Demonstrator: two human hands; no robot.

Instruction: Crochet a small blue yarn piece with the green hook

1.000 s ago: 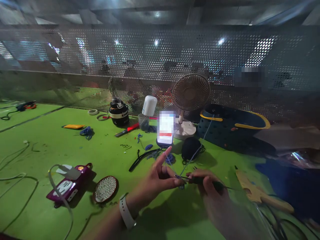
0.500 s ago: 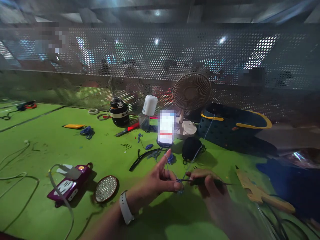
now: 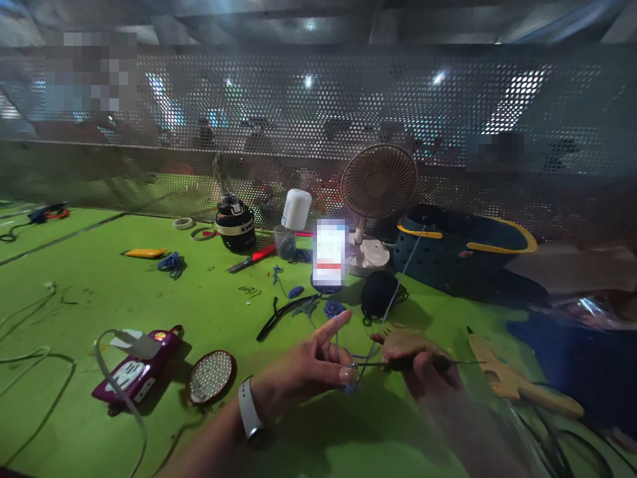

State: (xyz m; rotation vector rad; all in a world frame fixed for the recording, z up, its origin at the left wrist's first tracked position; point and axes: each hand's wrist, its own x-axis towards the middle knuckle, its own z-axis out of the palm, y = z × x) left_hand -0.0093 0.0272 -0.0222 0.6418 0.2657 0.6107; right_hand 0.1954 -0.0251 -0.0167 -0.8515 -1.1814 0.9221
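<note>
My left hand (image 3: 318,365), with a white watch at the wrist, pinches a small piece of blue crochet work (image 3: 351,384) between thumb and finger. Its index finger is raised, with blue yarn (image 3: 391,305) running about it. My right hand (image 3: 415,362) is closed round a crochet hook (image 3: 371,364), whose thin shaft points left and meets the crochet work. The yarn comes down from the dark blue basket (image 3: 438,259) past a black ball of yarn (image 3: 379,295). Just beyond my left fingers lies a blue crocheted piece (image 3: 334,309).
A lit phone (image 3: 329,255) stands in front of a fan (image 3: 378,182). At left lie a purple power strip (image 3: 142,365) and a round studded object (image 3: 212,377). A hot glue gun (image 3: 522,382) lies at right. A red cutter (image 3: 251,257) and black bottle (image 3: 235,224) sit farther back.
My left hand and the crochet work have shifted slightly left and down. The hook's shaft shows more, and the yarn between the hands hangs in a wider loop.
</note>
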